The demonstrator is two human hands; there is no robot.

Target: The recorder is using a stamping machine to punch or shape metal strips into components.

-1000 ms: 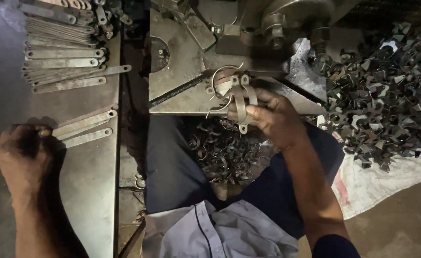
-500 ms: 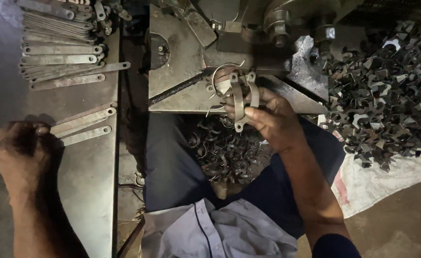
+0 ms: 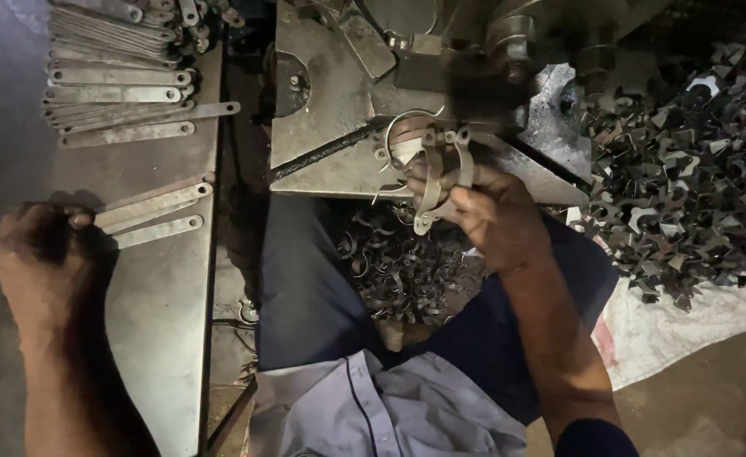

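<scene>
My right hand [image 3: 496, 216] grips a bent metal clamp strip [image 3: 442, 173], curved into a loop, and holds it against the front of a steel press machine [image 3: 364, 93]. On a grey metal bench at the left, my left hand [image 3: 39, 258] rests with its fingers closed on the ends of three flat metal strips [image 3: 155, 213] with holes at their tips. A stack of several more flat strips [image 3: 119, 93] lies at the far end of that bench.
A pile of bent clamps [image 3: 407, 267] lies between my legs below the machine. A large heap of small dark metal offcuts [image 3: 694, 169] sits on a white sack [image 3: 686, 326] at the right. The bench edge [image 3: 212, 279] runs beside my left leg.
My right hand has shifted the bent clamp slightly against the machine. My left hand stays on the flat strips, nearly still.
</scene>
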